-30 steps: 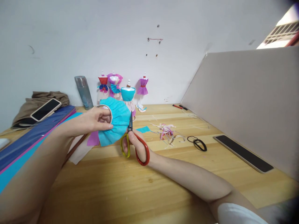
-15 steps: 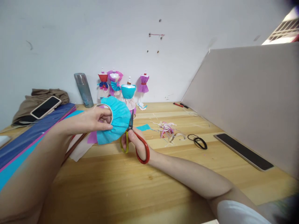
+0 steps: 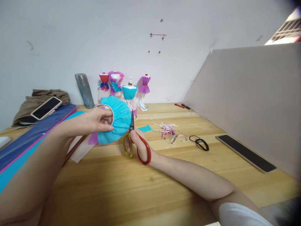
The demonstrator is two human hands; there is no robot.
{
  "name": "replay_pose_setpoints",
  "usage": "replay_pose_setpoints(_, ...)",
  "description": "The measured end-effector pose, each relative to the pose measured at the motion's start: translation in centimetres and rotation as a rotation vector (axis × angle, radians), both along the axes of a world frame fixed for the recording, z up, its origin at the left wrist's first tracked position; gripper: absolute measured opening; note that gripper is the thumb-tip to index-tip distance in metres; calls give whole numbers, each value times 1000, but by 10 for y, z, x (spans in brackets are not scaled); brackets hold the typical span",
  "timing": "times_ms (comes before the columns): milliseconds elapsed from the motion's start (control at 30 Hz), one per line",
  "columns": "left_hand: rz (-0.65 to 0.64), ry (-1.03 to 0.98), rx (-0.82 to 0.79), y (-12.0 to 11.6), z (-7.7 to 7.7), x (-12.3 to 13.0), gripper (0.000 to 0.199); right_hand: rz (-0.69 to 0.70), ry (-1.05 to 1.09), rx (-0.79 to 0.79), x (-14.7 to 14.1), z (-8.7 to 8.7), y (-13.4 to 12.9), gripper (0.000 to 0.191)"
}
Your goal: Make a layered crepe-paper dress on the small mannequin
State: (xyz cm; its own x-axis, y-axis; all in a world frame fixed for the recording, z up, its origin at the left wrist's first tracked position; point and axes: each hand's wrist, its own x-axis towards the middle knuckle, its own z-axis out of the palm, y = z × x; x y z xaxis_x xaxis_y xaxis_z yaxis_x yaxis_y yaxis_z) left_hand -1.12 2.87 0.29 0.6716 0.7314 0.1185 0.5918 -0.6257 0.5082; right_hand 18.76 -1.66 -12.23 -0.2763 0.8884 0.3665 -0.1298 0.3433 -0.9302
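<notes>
My left hand is closed on the pale inner ring of a gathered blue crepe-paper ruffle, fingers through its hole. The ruffle fans out to the right, held above the table. My right hand has its thumb in the red handle and fingers at the yellow handle of a pair of scissors. The scissors point up and away, with the dark blades at the ruffle's right edge. Whether paper lies between the blades, I cannot tell. Just right of the scissors lies a small blue paper scrap.
Several small dress forms in paper outfits stand by the wall, beside a tilted flask. Paper sheets, a phone and brown cloth lie left. Toward the right are paper trimmings, black bands and a dark flat bar.
The scissor handles have spread slightly farther apart, the yellow one swinging a little. The ruffle's lower edge sits slightly higher. Both hands otherwise stay nearly in place.
</notes>
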Motion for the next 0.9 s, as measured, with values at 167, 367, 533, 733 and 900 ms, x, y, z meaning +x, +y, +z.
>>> replay_pose_setpoints(167,1,7,14,-1,0,0,25,-21,6,-8,-1,-2,0,61)
replay_pose_setpoints(367,2,25,41,-1,0,1,26,-9,39,-27,-2,-9,3,59)
replay_pose_setpoints(533,9,34,72,-2,1,2,25,-23,69,-69,-3,-11,3,60)
replay_pose_setpoints(733,11,60,100,-2,0,0,27,-33,96,-116,-4,-7,-1,61)
replay_pose_setpoints(900,8,68,98,-2,0,1,28,-37,114,-168,-6,-4,-2,64)
